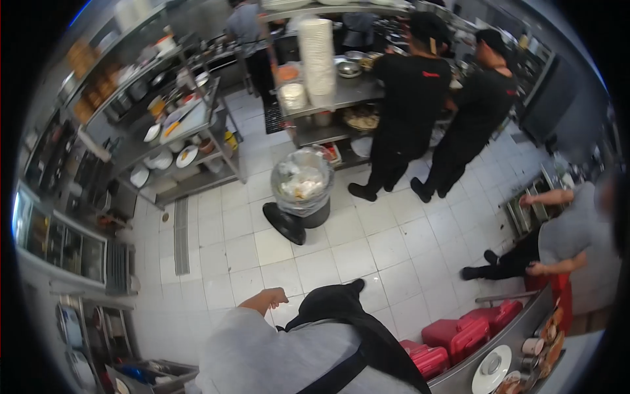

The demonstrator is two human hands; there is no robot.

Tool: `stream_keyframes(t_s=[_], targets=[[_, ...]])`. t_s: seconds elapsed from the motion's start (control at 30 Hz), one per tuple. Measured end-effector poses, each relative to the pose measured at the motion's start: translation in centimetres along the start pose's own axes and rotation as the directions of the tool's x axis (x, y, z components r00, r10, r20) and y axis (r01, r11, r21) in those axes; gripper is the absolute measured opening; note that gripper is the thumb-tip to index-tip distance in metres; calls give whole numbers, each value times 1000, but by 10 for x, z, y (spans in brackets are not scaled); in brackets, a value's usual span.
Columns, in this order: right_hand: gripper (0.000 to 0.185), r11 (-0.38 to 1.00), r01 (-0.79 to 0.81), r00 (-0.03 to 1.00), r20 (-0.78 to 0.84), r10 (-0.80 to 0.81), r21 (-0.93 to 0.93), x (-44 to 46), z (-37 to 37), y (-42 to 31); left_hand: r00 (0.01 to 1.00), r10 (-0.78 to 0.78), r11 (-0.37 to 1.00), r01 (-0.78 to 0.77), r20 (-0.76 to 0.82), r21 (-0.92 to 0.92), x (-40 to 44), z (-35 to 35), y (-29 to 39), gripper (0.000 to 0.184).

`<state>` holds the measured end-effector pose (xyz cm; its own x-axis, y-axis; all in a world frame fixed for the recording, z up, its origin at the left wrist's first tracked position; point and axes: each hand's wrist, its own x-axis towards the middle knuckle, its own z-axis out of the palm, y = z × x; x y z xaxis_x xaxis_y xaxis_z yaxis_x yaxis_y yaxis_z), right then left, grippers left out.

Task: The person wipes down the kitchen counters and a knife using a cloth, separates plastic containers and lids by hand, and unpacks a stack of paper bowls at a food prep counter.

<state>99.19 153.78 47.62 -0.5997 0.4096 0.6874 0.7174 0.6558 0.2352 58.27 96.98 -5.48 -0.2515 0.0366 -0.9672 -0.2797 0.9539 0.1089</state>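
My left hand hangs in front of my body at the end of a grey sleeve. Its fingers look curled in, and nothing shows in them. Tiled floor lies beneath it. My right hand is out of sight, beyond my black apron. Ahead of me stands a trash bin lined with a clear plastic bag full of waste. A round black lid leans against its side. Neither bin nor lid is touched by my hand.
Two people in black work at a steel counter with a tall stack of white containers. A person in grey stands at right, near red boxes and a counter with a white plate. Steel shelving stands left.
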Motion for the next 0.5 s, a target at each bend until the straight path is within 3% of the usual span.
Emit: stream_keyframes(t_s=[0.07, 0.13, 0.2, 0.27, 0.33, 0.4, 0.47, 0.5], targets=[[66, 975, 73, 989, 112, -98, 212, 16, -3, -38, 999, 13, 1000, -11, -48, 29, -8, -7, 4, 44], [65, 931, 106, 958, 215, -191, 350, 26, -11, -73, 967, 162, 984, -173, -199, -40, -23, -16, 14, 46], [65, 875, 124, 899, 320, -298, 468, 38, -22, -108, 935, 240, 954, -277, -261, -116, 21, -20, 17, 43], [65, 801, 126, 804, 412, -428, 585, 52, -35, -141, 839, 418, 876, -473, -348, -88, 22, -30, 27, 45], [65, 689, 112, 660, 464, -591, 716, 70, -45, -172, 802, 485, 817, -558, -349, -146, -3, -45, 31, 47], [66, 548, 59, 470, 461, -753, 835, 90, -54, -206, 743, 520, 714, -649, -422, -262, -32, -59, 13, 50], [66, 308, -56, 296, 310, -903, 950, 113, -40, -257, 752, 470, 674, -644, -463, -362, -56, -73, -30, 49], [67, 159, -157, 281, 198, -939, 975, 121, -22, -297, 755, 454, 625, -648, -473, -435, -61, -75, -53, 49]])
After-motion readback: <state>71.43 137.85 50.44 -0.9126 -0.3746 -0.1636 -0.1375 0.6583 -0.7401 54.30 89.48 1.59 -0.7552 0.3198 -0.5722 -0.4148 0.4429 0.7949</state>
